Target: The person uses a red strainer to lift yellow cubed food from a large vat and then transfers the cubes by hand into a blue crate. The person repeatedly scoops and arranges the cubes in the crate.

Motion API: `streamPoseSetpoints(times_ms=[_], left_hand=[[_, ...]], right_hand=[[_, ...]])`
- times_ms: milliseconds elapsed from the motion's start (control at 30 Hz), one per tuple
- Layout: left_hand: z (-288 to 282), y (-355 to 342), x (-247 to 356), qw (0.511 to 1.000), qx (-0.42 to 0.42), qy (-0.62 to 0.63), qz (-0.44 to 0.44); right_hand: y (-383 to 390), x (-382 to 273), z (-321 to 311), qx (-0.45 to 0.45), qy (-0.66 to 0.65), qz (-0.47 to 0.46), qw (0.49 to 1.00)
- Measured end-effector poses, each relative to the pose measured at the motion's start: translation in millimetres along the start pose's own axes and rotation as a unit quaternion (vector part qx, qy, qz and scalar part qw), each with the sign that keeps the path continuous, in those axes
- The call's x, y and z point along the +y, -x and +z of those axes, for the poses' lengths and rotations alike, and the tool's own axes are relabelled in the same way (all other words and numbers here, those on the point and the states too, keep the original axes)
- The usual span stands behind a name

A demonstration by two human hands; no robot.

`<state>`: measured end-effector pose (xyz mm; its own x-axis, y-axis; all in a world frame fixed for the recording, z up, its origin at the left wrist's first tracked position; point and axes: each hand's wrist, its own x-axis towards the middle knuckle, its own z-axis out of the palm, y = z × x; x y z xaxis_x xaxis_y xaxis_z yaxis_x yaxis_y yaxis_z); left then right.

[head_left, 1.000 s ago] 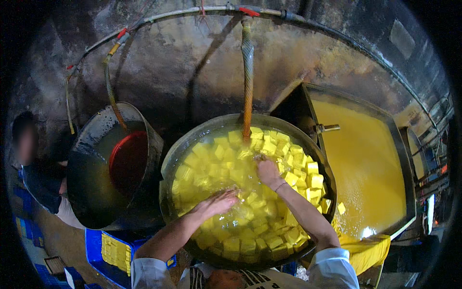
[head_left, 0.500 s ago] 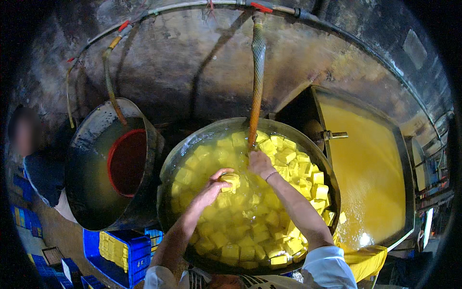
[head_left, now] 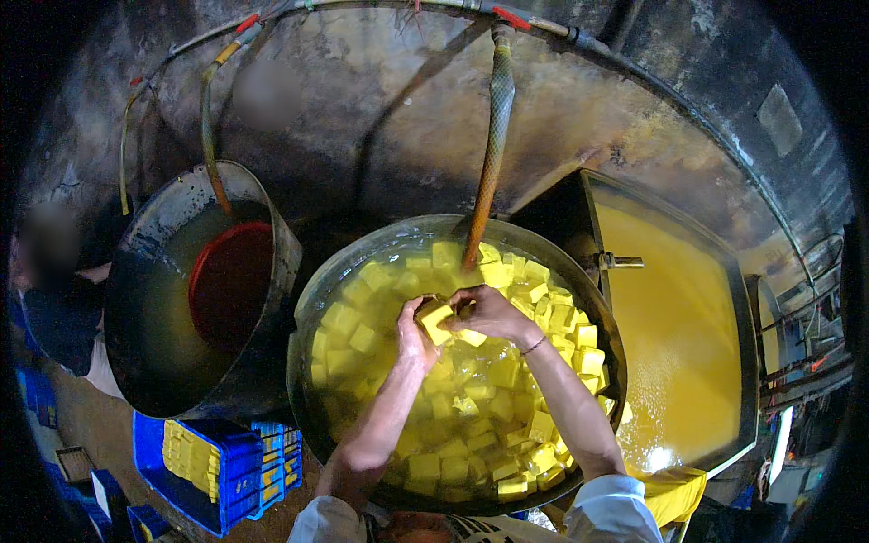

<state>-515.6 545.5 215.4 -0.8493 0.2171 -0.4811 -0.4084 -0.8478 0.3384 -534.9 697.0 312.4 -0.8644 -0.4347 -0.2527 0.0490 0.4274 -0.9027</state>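
Note:
Above the water of a large round vat (head_left: 312,398), my left hand (head_left: 416,333) grips a small yellow block (head_left: 436,324), smooth and square-edged like tofu. My right hand (head_left: 495,315) meets it from the right, thumb and fingers bent in and pinching at the block's upper right edge. Just under the right hand shows another pale yellow block (head_left: 471,338); whether it is held or lies in the water I cannot tell. Many like yellow blocks (head_left: 543,425) fill the vat, most under cloudy yellow water, those on the right heaped above it.
A patterned hose (head_left: 493,154) hangs into the vat's far side. Left stands a metal tub (head_left: 136,362) with a red round container (head_left: 204,312); beyond it is another person (head_left: 63,317). Blue crates (head_left: 235,489) sit lower left. A rectangular tank (head_left: 674,317) of yellow liquid and a yellow cloth (head_left: 674,498) are right.
My right hand has come up from beside the hose's end to meet my left hand. The left hand has moved slightly right and up, with the block in it. The view has shifted a little.

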Motion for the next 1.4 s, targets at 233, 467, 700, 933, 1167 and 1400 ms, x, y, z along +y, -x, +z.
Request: streamPoseSetpoints(times_ms=[233,467,700,933,1167,1400], left_hand=[[17,10,-16,0.992,0.017,0.123,0.035],[-1,27,26,0.964,0.013,0.248,0.098],[-1,81,115,0.940,-0.065,0.263,0.210],[-17,161,151,0.906,-0.152,0.252,0.303],[-39,197,173,0.897,-0.123,0.254,0.341],[-33,218,182,0.884,-0.115,0.290,0.348]], right_hand=[[9,-36,23,0.078,0.155,-0.145,0.974],[-32,-46,74,0.024,0.070,-0.063,0.995],[-104,44,132,0.048,0.256,-0.252,0.932],[-123,85,154,-0.021,0.445,-0.224,0.867],[-121,10,131,-0.075,-0.047,-0.127,0.988],[-142,22,198,-0.034,0.490,-0.054,0.869]])
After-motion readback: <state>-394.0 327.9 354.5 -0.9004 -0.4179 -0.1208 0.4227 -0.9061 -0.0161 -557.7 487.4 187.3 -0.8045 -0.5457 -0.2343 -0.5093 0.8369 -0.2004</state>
